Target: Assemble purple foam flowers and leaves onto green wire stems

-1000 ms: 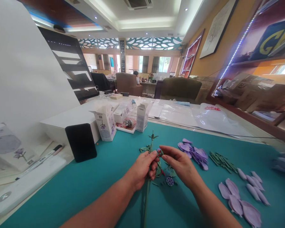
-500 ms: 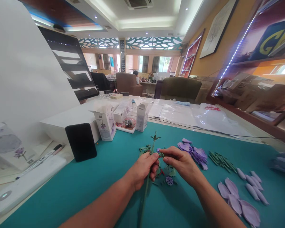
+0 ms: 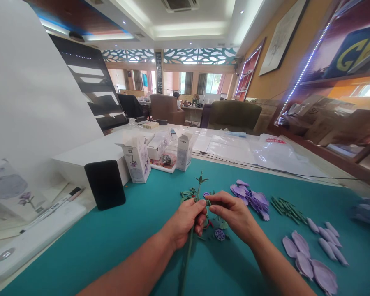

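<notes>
My left hand is closed around a long green flower stem, which leans slightly, its leafy tip pointing away from me. My right hand pinches a small green piece right beside my left thumb; its far end is hidden by the fingers. Under and behind both hands lie small green leaf parts, a few red bits and a purple spoked ring. Purple petals are heaped to the right of my right hand.
Green tubes, pale purple pods and cupped petals rest at right on the teal mat. A black tablet-like panel and printed boxes stand at left. Plastic sheets cover the far table. A person sits far back.
My right hand has shifted slightly left, bringing its fingertips closer to my left thumb. The red bit seen between the hands is no longer visible there. My left hand stays around the stem.
</notes>
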{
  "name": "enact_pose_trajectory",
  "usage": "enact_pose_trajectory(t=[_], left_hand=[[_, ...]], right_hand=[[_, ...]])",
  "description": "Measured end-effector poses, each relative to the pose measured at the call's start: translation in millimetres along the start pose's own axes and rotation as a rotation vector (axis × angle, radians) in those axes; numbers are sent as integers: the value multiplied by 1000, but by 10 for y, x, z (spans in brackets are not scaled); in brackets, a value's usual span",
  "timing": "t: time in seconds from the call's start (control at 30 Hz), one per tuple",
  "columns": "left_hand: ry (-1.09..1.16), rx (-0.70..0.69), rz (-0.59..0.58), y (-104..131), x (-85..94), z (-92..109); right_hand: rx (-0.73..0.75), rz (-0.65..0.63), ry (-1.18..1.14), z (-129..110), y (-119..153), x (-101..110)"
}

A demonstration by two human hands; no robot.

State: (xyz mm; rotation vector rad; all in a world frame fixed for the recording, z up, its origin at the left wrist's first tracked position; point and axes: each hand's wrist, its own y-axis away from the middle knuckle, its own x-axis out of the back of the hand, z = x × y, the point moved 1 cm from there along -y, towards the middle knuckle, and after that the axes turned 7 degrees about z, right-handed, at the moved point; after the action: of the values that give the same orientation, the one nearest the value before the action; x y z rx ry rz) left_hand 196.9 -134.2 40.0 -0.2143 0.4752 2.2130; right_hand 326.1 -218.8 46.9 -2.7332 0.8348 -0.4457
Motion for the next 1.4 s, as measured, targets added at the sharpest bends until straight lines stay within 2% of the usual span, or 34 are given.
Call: enact_pose_trajectory(t=[0.3,0.47,0.63,0.97,1.4], left_hand=[[58,8,-10,-27,16,11],[152,129,-67,-46,33,47],[200,214,-132,-34,26,61],[174,130,-120,-12,23,81],[191,150,-54,-14,6,73]], right_hand=[[40,12,63,-19,18,-48],[-40,19,-27,-8,20,-39],[-42,19,-46,-7,20,-29],[-90,24,-115,-32,33,-46],[-65,38,-117,-79,36,-89]])
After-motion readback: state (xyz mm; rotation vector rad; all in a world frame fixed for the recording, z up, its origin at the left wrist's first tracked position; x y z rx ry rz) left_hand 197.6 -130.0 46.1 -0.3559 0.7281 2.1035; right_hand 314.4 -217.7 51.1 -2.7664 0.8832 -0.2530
